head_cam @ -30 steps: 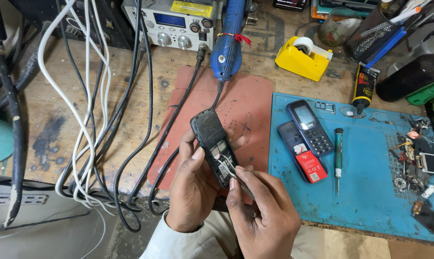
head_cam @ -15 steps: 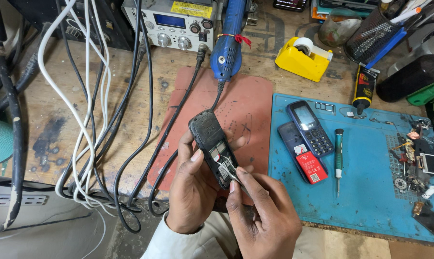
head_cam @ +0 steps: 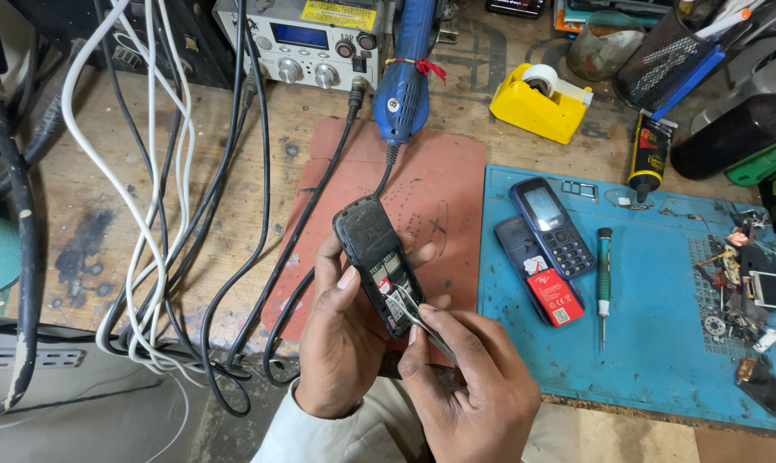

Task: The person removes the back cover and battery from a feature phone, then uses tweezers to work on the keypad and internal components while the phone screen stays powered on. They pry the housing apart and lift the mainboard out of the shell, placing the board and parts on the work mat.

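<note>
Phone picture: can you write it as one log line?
left hand: holds phone | right hand: tweezers in open back | below: red mat

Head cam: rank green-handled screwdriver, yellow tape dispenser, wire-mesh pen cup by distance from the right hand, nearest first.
From the right hand:
1. Green-handled screwdriver, on the blue mat, just to its right.
2. Yellow tape dispenser, on the wooden bench, further back.
3. Wire-mesh pen cup, at the far right back corner.
</note>
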